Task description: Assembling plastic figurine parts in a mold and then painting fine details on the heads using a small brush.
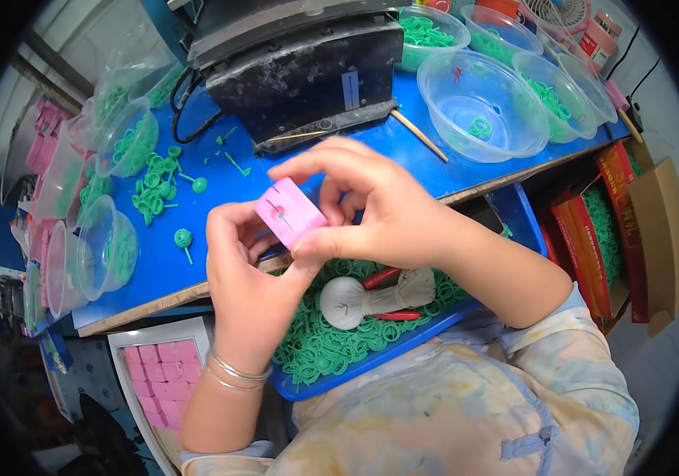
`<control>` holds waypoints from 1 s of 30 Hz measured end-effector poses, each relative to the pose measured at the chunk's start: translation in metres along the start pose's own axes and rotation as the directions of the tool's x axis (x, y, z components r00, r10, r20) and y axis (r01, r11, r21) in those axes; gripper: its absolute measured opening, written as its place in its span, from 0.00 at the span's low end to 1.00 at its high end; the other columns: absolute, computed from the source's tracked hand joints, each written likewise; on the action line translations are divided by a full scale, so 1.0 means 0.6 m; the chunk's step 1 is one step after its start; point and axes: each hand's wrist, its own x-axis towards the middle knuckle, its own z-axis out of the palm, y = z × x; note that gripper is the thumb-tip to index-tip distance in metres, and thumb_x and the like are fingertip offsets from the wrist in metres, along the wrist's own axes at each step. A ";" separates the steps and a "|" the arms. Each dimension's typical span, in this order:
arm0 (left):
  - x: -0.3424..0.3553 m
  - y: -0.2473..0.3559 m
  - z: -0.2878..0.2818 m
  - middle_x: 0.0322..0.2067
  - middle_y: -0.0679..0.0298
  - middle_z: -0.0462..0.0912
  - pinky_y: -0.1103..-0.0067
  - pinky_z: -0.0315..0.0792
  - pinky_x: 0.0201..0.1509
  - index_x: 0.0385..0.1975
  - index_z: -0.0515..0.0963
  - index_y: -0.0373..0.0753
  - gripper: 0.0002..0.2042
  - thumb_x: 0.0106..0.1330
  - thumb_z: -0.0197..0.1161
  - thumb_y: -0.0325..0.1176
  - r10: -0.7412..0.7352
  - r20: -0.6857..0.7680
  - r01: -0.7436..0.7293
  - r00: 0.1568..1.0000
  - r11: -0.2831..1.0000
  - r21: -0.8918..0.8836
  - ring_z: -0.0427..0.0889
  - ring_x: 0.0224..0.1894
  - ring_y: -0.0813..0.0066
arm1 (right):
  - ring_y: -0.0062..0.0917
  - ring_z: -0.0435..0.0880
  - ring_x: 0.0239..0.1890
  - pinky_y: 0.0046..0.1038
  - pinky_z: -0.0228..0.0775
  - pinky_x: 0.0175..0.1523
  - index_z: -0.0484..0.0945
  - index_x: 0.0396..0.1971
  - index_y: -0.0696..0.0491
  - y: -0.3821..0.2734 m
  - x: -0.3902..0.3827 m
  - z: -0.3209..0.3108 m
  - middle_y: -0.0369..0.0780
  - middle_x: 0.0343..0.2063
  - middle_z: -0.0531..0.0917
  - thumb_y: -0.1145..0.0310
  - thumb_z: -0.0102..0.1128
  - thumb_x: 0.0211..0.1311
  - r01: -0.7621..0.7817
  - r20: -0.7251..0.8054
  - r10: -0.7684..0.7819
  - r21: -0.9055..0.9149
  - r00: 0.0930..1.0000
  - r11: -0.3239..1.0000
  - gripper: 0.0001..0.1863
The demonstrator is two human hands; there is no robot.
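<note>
A small pink rubber mould (290, 213) is held between both my hands above the front edge of the blue table. Its near face shows a dark slit and a small round hole. My left hand (248, 254) grips the block from the left and below, with thumb and fingers around it. From the right, my right hand (371, 202) pinches it, thumb at the lower corner and index finger reaching over the top. Below the hands, a blue tray (466, 305) holds many green wax rings (315, 345). A white cloth-wrapped bundle (347, 301) and red-handled tool (395, 316) lie on them.
A black machine (307, 87) stands at the back of the blue table (173, 266). Green wax pieces (157, 182) lie at left, near plastic bowls (105, 250). More bowls (482, 103) and a wooden stick (418, 135) are at right. Pink blocks (161, 373) fill a white-framed tray lower left.
</note>
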 end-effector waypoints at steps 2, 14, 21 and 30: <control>-0.005 -0.019 0.004 0.32 0.64 0.70 0.82 0.69 0.35 0.39 0.60 0.34 0.29 0.40 0.73 0.27 0.165 -0.134 -0.110 0.977 0.932 0.346 0.71 0.32 0.79 | 0.24 0.73 0.23 0.24 0.67 0.31 0.74 0.38 0.58 -0.010 -0.012 -0.003 0.41 0.30 0.73 0.62 0.66 0.42 0.062 -0.201 -0.121 -0.279 0.972 0.958 0.22; 0.010 0.033 -0.013 0.20 0.72 0.64 0.90 0.62 0.24 0.36 0.64 0.35 0.21 0.45 0.68 0.24 0.098 0.100 -0.138 0.990 0.812 0.567 0.63 0.22 0.88 | 0.42 0.73 0.43 0.34 0.63 0.50 0.66 0.46 0.66 -0.017 -0.025 -0.011 0.52 0.38 0.75 0.63 0.64 0.43 0.244 -0.054 -0.308 -0.491 0.950 0.836 0.31; 0.018 0.033 0.014 0.35 0.60 0.74 0.83 0.72 0.38 0.46 0.59 0.33 0.28 0.46 0.68 0.25 0.026 0.128 -0.031 0.991 0.999 0.032 0.76 0.35 0.80 | 0.38 0.74 0.37 0.31 0.67 0.43 0.70 0.33 0.64 -0.023 -0.014 -0.001 0.49 0.31 0.74 0.60 0.69 0.35 0.140 -0.103 -0.188 -0.357 0.977 0.923 0.28; 0.004 0.011 0.006 0.31 0.64 0.74 0.90 0.70 0.21 0.41 0.62 0.36 0.25 0.43 0.68 0.25 -0.029 0.132 0.044 0.991 0.993 -0.108 0.75 0.28 0.83 | 0.13 0.70 0.22 0.15 0.63 0.25 0.69 0.31 0.59 -0.015 -0.007 -0.008 0.34 0.22 0.70 0.65 0.74 0.30 0.089 0.011 -0.088 -0.180 0.996 0.980 0.27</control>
